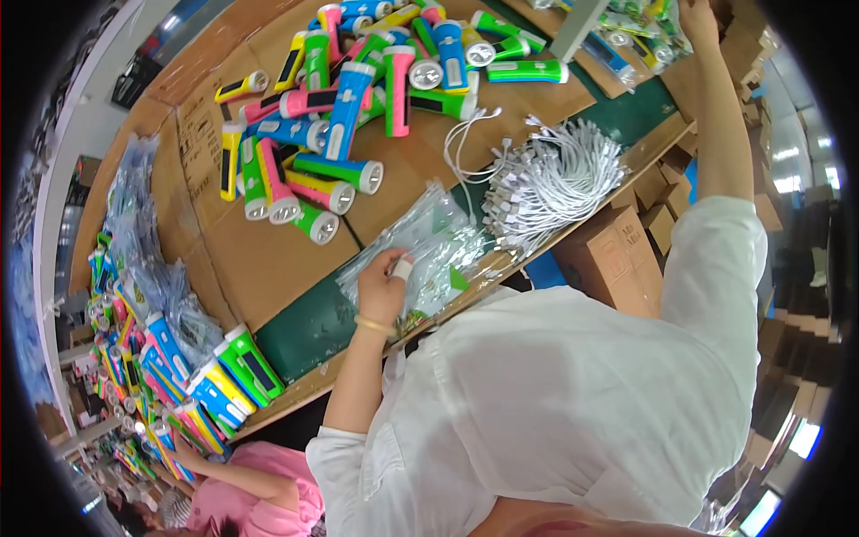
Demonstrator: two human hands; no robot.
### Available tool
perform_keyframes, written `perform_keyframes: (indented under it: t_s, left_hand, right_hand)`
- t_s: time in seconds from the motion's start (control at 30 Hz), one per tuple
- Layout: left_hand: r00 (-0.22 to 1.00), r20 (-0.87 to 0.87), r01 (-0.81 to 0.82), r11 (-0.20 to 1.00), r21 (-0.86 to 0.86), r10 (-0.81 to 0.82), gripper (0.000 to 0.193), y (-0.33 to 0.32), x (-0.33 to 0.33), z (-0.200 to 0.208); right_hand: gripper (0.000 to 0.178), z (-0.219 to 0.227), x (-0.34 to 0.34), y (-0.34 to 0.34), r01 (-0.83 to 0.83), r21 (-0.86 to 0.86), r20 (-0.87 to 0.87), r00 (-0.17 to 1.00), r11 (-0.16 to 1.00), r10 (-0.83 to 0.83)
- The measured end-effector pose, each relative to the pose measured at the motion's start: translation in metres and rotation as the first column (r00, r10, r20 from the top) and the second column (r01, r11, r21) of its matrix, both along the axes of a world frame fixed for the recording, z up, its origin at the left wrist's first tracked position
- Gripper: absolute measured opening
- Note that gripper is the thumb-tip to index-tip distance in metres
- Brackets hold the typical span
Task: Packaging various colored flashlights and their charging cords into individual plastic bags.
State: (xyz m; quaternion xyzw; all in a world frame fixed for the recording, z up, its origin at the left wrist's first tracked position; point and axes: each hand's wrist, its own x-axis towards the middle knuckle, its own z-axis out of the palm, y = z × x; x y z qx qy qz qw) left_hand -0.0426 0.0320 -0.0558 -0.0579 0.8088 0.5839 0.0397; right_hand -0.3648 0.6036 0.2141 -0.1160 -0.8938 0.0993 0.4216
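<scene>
My left hand (383, 285), with a white wrap on one finger and a band at the wrist, is at a pile of clear plastic bags (443, 246). Its fingers are curled together on the edge of a bag. Far to the right, my right arm stretches toward bagged flashlights (658, 49). My right hand (698, 20) is at the top edge of the view beside them, its fingers too small and cut off to read. Between my hands lies a thick bundle of white cables (550, 183). Loose flashlights (349, 112) in blue, green, pink and yellow are heaped beyond the bags.
A cardboard sheet (242, 277) covers much of the green table (309, 336). More plastic bags (148, 233) and flashlights (215, 385) crowd the left side, where a co-worker in pink (259, 488) handles flashlights. A metal post (577, 31) stands at the back; cardboard boxes (613, 259) are at right.
</scene>
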Motion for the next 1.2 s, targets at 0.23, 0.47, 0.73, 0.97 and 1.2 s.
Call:
perform_keyframes:
  t_s: [0.23,0.47,0.73,0.97,1.2]
  left_hand:
    - [0.971,-0.227,0.058,0.997,-0.058,-0.07,0.013,0.015,-0.002,0.036]
    - [0.938,-0.344,0.039,0.999,-0.035,-0.049,0.013,0.008,0.008,0.039]
    - [0.957,-0.28,-0.088,0.995,-0.054,0.07,0.017,-0.024,0.035,0.045]
    - [0.991,-0.115,-0.072,0.997,-0.002,0.072,0.016,-0.016,0.035,0.047]
    - [0.989,-0.113,-0.078,0.984,0.161,0.097,0.019,-0.012,0.042,0.042]
  right_hand:
    - [0.023,-0.12,0.147,-0.266,-0.799,-0.434,0.308,0.303,0.417,0.902]
    - [0.017,-0.201,0.229,-0.36,-0.919,-0.386,0.419,-0.091,0.086,0.903]
    - [0.012,-0.19,0.215,-0.335,-0.905,-0.375,0.551,-0.041,0.203,0.834]
    - [0.031,-0.198,0.242,-0.373,-0.83,-0.554,0.293,-0.26,-0.058,0.92]
    - [0.021,-0.202,0.237,-0.369,-0.824,-0.56,0.264,-0.281,-0.091,0.922]
